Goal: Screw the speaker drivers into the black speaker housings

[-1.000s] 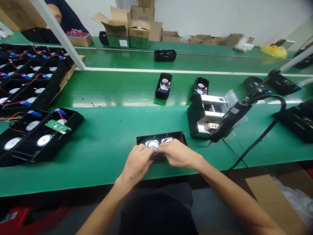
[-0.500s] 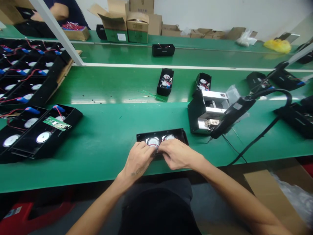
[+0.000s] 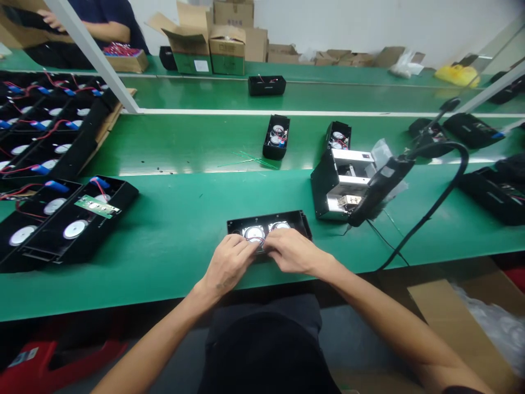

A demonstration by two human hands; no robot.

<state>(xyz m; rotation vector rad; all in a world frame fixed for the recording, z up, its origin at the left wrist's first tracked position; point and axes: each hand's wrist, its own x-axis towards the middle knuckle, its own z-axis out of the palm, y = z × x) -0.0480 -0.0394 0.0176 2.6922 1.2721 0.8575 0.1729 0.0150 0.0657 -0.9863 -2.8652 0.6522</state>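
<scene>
A black open speaker housing lies lengthwise on the green bench in front of me, with two round white-backed speakers inside. Over its near edge, my left hand is closed, its thumb and fingertips pinched together at a thin wire. My right hand meets it from the other side, also closed in a pinch by the wire, close to the right speaker. The fingertips nearly touch and hide what lies between them, along with the near part of the housing.
To the left stand more black housings, one bearing a green circuit board. A black-and-silver machine stands right of my hands, beside a flexible black arm. Farther back are two open housings, cardboard boxes and a co-worker's arm.
Both hands stay pinched at the wire inside the housing, with only slight finger movement. The whole view has shifted a little. The co-worker's hand at the back left has lifted.
</scene>
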